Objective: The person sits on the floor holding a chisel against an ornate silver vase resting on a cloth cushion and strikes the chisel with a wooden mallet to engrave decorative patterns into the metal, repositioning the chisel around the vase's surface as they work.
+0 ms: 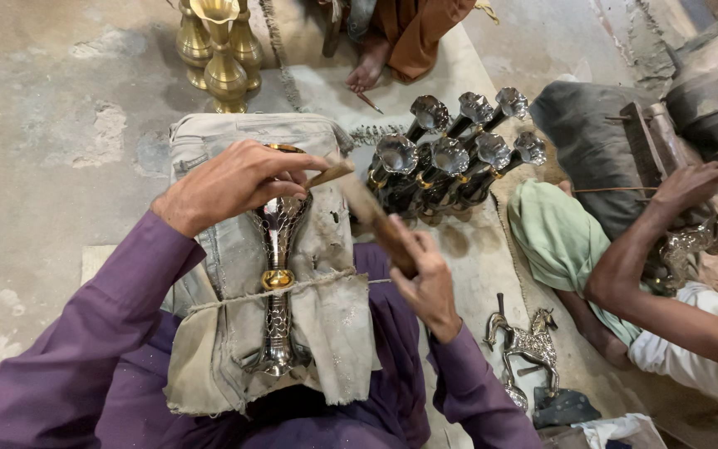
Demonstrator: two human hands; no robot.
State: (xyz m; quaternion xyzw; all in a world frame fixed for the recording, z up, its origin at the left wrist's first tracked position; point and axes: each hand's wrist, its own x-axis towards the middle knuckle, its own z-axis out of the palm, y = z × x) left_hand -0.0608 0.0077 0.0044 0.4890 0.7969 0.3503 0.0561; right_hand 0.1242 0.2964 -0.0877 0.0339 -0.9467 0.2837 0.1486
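Head view: left hand (234, 181) clamped over the upper end of the vase (278, 274), pinning it on the cloth pad (326, 308) in the lap; a cord (317, 283) crosses the vase's gold band. Right hand (427, 283) gripped round the wooden mallet (367, 208), its head by the vase rim, near the left fingers. Dark vases (450, 154) clustered at 1 o'clock, brass vases (222, 50) at 11. Metal horse (529, 345) at 4 o'clock. A co-worker's hand (691, 185) at 3 o'clock, pinching a thin rod.
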